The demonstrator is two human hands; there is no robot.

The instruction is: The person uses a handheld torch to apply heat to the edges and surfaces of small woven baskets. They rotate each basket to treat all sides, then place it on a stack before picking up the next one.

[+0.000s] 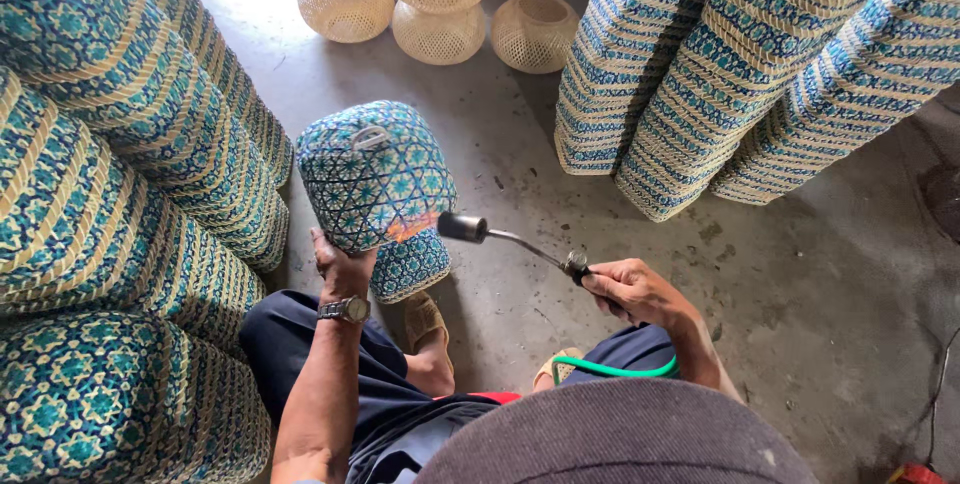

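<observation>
Above the fingers of the left hand [342,266] sits a woven basket [375,176], blue, teal and white in a star-like lattice, turned so its flat end faces up and its side faces the flame. That hand is cupped under the lower edge of the basket, fingers wrapped up against the weave, propping it off the floor; held this way the side stays clear for the heat. A wristwatch [344,310] circles that wrist.

Right of those fingers, the right hand [630,291] is closed around the grip of a gas torch [500,236], thumb near the small valve knob. Its thin metal neck runs out leftward from the fingertips to a dark nozzle, and a short orange flame [410,228] licks the lower side of the basket. The long neck seems to keep the fingers well back from the fire. A green hose [610,370] loops below the right wrist.

Under the held basket, near the left fingers, a second basket [410,266] of the same pattern rests on the concrete floor [800,274]. Stacks of matching nested baskets rise far left of the left hand [120,194] and beyond the right hand [740,54]. Farther off, ahead of both hands, plain tan open-weave baskets [440,4] cluster together. No labels, packages or signs show
</observation>
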